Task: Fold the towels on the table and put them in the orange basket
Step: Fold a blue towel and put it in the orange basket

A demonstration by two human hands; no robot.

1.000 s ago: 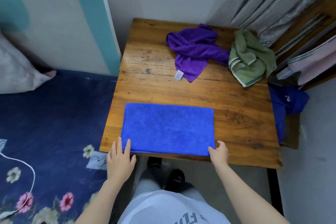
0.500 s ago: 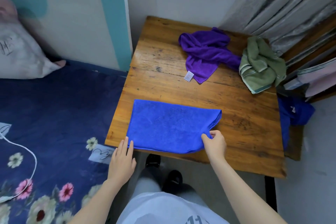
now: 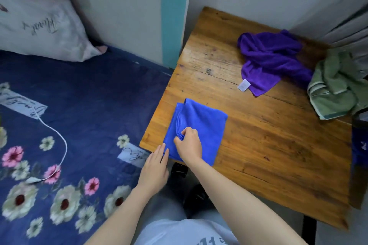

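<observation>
A blue towel [image 3: 203, 123] lies folded into a small square at the near left corner of the wooden table [image 3: 274, 145]. My right hand [image 3: 188, 145] pinches the towel's layered left edge. My left hand [image 3: 154, 167] lies flat with straight fingers, its fingertips touching the towel's near left corner at the table edge. A crumpled purple towel [image 3: 270, 59] with a white tag sits at the back of the table. A crumpled green towel [image 3: 336, 85] lies at the far right edge. No orange basket is in view.
A bed with a dark blue floral sheet [image 3: 79, 125], a white pillow [image 3: 39, 26] and a white cable [image 3: 57, 137] stands left of the table. Grey curtains [image 3: 354, 26] hang at the back right. A blue cloth [image 3: 360, 145] hangs off the table's right side.
My right hand carried the blue towel's right end over to the left, folding it in half into a square. My left hand moved up to its near corner. The view swung left.
</observation>
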